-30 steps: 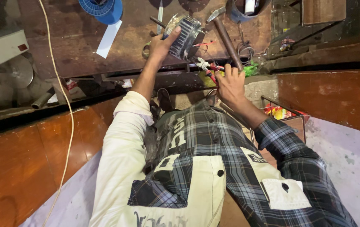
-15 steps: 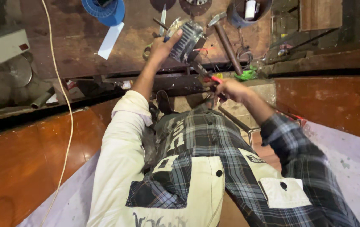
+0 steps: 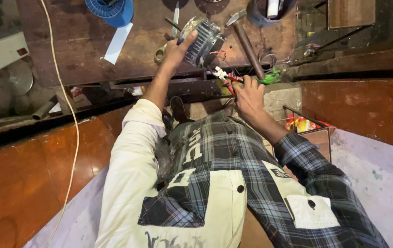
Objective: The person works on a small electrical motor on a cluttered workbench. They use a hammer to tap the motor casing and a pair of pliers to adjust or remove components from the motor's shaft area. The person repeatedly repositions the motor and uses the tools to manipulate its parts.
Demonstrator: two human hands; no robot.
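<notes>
On the far edge of the dark wooden table, seen from the head camera looking down, the left hand is wrapped around the side of a round metal motor part with ribs, holding it steady where it sits. The right hand is closed around red-handled pliers, and the pliers' tip is right by the thin red and white wires that come out of the motor part. A hammer lies just beside the motor part, with a green thing near its handle. Scissors lie under the left wrist. A blue spool and a white paper strip sit further to the left, and a long pale cord hangs down to the floor. The wires look thin, so I think a hard pull with the pliers could snap one or tear it out. The motor part sits close to the table's edge, so it could roll off if the left hand lets go.
</notes>
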